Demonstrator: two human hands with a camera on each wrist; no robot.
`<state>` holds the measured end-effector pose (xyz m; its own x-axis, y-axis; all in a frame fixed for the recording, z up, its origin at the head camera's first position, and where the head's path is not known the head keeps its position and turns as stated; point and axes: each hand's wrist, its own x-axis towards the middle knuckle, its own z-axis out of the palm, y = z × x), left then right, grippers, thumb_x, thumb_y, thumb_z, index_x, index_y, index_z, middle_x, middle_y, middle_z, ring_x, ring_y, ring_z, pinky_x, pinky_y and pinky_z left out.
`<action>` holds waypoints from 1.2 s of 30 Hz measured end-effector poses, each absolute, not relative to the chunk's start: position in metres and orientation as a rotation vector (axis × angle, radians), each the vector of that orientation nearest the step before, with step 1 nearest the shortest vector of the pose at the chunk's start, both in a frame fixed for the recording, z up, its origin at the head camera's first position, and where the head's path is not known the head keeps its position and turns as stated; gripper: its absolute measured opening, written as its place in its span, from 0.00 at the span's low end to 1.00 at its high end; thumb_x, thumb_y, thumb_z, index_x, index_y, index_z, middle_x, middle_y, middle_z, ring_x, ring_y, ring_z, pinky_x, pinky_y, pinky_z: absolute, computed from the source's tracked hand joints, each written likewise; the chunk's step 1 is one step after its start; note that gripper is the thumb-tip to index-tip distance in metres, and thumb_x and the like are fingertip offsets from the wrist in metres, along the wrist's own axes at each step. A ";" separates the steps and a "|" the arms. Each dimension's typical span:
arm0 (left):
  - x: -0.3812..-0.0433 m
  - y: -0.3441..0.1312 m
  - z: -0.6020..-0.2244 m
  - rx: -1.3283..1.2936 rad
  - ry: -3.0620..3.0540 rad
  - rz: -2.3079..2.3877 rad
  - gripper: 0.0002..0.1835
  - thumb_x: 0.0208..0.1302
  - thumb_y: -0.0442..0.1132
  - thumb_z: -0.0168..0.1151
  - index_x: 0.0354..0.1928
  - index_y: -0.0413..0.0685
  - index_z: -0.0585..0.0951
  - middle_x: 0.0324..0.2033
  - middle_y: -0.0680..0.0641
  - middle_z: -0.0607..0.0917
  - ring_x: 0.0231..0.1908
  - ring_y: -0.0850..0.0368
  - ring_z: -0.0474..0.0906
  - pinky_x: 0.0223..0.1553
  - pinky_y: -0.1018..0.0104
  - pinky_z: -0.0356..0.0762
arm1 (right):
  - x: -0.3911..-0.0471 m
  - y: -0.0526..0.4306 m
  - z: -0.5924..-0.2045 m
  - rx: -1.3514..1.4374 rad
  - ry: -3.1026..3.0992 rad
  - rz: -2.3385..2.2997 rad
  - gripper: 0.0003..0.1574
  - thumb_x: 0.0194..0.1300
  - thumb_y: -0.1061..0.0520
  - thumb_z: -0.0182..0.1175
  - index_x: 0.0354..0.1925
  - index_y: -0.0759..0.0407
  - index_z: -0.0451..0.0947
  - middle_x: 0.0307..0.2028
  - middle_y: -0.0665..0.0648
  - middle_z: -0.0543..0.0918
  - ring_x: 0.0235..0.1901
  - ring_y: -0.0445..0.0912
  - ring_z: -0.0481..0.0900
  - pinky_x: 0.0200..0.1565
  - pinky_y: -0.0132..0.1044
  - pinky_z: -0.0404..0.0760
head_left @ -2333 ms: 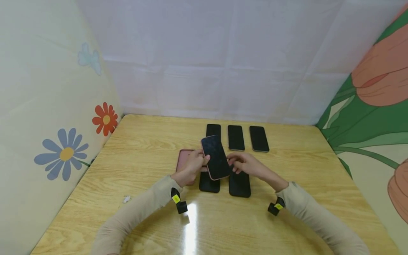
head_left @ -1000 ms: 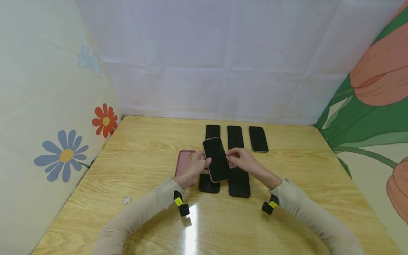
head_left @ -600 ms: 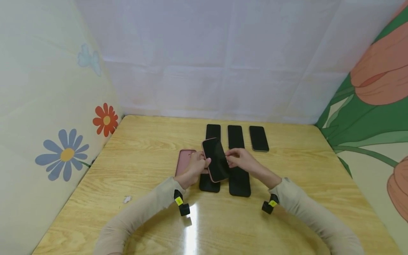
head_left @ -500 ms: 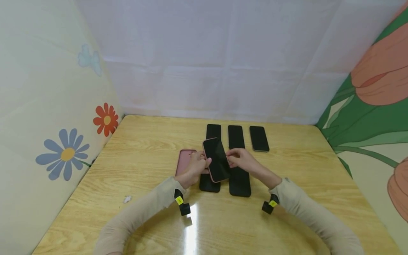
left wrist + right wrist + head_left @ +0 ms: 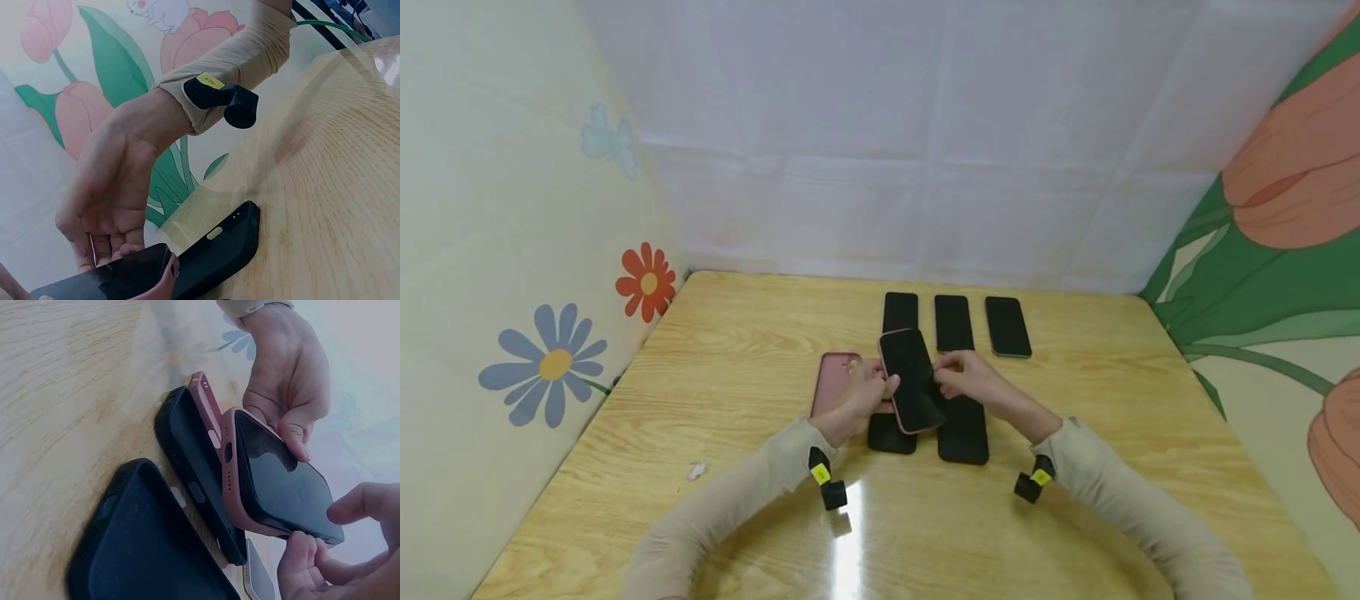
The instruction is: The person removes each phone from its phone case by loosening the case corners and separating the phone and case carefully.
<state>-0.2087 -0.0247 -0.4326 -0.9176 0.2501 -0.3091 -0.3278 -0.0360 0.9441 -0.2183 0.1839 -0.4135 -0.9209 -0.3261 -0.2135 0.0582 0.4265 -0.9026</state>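
Observation:
A phone with a dark screen sits in a pink phone case, held tilted above the table. My left hand grips its left side, thumb over the screen edge. At the opposite long edge, my right hand pinches the rim of the case; in the right wrist view its thumb lies by the screen and fingertips touch the case side. Below lie two black phone cases, partly covered. Another pink case rests at left, partly hidden by my left hand.
Three phones lie in a row at the back: left, middle phone and right phone. A small white scrap is on the wooden table at left. Decorated cloth walls stand behind and at both sides.
My right hand has moved in from beside the phone to pinch the right rim of its case. The phone has shifted slightly down and to the right with my left hand's hold unchanged.

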 end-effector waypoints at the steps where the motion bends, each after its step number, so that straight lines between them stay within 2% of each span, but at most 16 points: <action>1: -0.209 -0.025 -0.433 -0.076 1.854 2.013 0.14 0.74 0.29 0.52 0.58 0.32 0.73 0.48 0.36 0.82 0.44 0.49 0.83 0.44 0.55 0.83 | -0.219 0.184 -0.413 -0.222 2.327 -1.495 0.22 0.72 0.61 0.54 0.55 0.78 0.70 0.43 0.66 0.80 0.35 0.47 0.80 0.42 0.42 0.83; 12: -0.209 -0.025 -0.435 -0.043 1.834 2.028 0.14 0.74 0.29 0.52 0.58 0.33 0.73 0.49 0.36 0.83 0.45 0.48 0.83 0.44 0.53 0.83 | -0.222 0.184 -0.408 -0.206 2.345 -1.441 0.20 0.70 0.60 0.57 0.52 0.76 0.73 0.36 0.62 0.81 0.30 0.45 0.81 0.39 0.40 0.84; 19: -0.208 -0.023 -0.438 -0.058 1.827 2.063 0.12 0.73 0.29 0.52 0.54 0.30 0.73 0.45 0.35 0.83 0.42 0.48 0.84 0.43 0.54 0.83 | -0.218 0.180 -0.408 -0.257 2.358 -1.395 0.21 0.70 0.55 0.61 0.51 0.73 0.76 0.37 0.60 0.80 0.35 0.48 0.79 0.42 0.43 0.83; 22: -0.208 -0.024 -0.439 -0.051 1.836 2.073 0.12 0.73 0.29 0.52 0.54 0.30 0.73 0.44 0.35 0.83 0.41 0.48 0.84 0.43 0.53 0.84 | -0.217 0.179 -0.408 -0.311 2.354 -1.379 0.18 0.71 0.54 0.61 0.47 0.69 0.76 0.35 0.57 0.77 0.36 0.48 0.76 0.44 0.45 0.81; 26: -0.210 -0.025 -0.440 -0.050 1.850 2.062 0.13 0.73 0.29 0.52 0.55 0.31 0.73 0.45 0.36 0.83 0.41 0.48 0.84 0.43 0.53 0.83 | -0.217 0.180 -0.413 -0.376 2.322 -1.432 0.11 0.72 0.59 0.58 0.42 0.68 0.74 0.31 0.56 0.74 0.35 0.49 0.75 0.44 0.47 0.81; 30: -0.210 -0.026 -0.440 -0.043 1.849 2.043 0.15 0.73 0.30 0.52 0.58 0.31 0.72 0.47 0.35 0.82 0.44 0.47 0.83 0.45 0.52 0.83 | -0.217 0.183 -0.417 -0.399 2.297 -1.483 0.10 0.71 0.62 0.58 0.44 0.70 0.73 0.33 0.56 0.75 0.37 0.50 0.76 0.44 0.47 0.82; 36: -0.209 -0.027 -0.441 -0.052 1.849 2.049 0.14 0.73 0.29 0.53 0.56 0.31 0.72 0.46 0.35 0.82 0.44 0.47 0.83 0.44 0.53 0.83 | -0.213 0.184 -0.416 -0.400 2.310 -1.486 0.17 0.72 0.62 0.57 0.53 0.74 0.73 0.37 0.59 0.76 0.38 0.50 0.77 0.44 0.46 0.83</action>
